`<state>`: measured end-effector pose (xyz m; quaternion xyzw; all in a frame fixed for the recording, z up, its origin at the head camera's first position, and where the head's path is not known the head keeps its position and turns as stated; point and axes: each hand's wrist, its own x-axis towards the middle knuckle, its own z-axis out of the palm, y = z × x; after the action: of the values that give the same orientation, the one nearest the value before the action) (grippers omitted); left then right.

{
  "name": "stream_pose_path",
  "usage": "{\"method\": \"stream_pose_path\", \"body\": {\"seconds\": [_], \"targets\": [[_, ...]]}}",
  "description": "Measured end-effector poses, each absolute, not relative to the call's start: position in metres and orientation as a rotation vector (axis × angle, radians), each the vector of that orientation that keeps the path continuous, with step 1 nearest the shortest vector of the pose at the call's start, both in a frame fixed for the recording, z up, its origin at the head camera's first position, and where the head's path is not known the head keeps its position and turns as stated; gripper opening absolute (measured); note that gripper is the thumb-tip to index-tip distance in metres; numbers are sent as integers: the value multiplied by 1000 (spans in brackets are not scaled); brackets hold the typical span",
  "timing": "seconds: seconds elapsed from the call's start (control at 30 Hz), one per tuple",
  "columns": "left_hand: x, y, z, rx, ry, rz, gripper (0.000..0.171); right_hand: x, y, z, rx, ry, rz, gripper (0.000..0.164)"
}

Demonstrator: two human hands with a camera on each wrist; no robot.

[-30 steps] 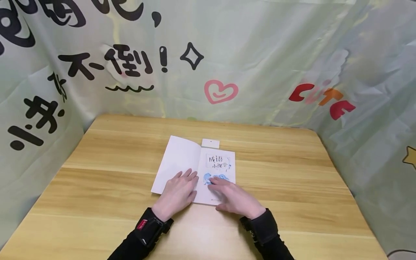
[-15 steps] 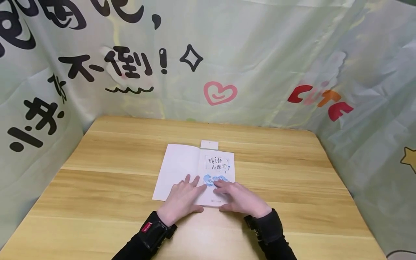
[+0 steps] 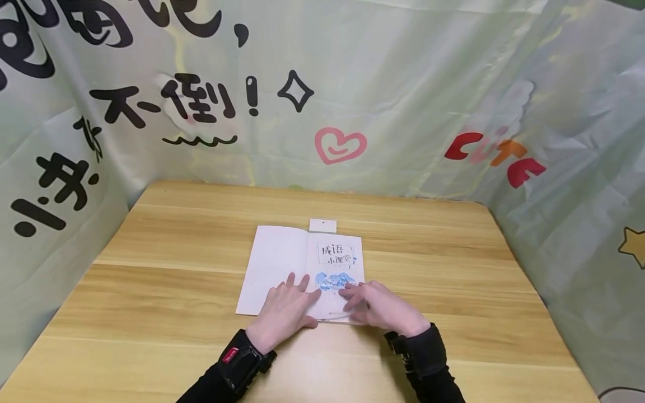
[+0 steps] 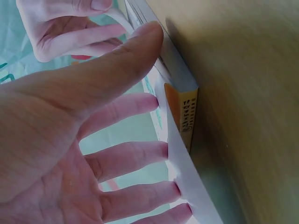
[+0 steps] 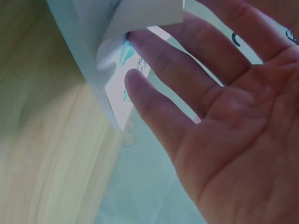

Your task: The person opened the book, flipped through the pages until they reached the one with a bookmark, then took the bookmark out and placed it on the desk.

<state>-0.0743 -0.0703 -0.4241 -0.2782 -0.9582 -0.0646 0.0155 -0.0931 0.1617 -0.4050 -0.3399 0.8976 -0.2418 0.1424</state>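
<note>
Reaching in from the near side of the table with both forearms slanted inward, toward a book lying open near the middle. Spreads left hand over its lower inner part, with straight fingers parted and resting across the gutter and with thumb along the bottom edge. Bends right hand over the lower right corner, pinching the right-hand page between thumb and curled fingers and bowing that corner up from the sheets beneath. Comes close to covering the edge of a blue drawing with those fingertips. Hides the lifted corner itself in the head view; loses most of the right thumb past the top of the right wrist view. Too small and soft to read on the spine. Cut off at the bottom: both black sleeves. Impossible to tell whether tucked under the book or just touching its top edge, as for the white card
</note>
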Motion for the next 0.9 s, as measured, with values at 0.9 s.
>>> {"method": "stream_pose_path", "body": {"seconds": [0.9], "targets": [[-72, -65, -423, -863, -2929, -260, 58, -99, 155, -400, -1419, 2890, -862, 10]]}}
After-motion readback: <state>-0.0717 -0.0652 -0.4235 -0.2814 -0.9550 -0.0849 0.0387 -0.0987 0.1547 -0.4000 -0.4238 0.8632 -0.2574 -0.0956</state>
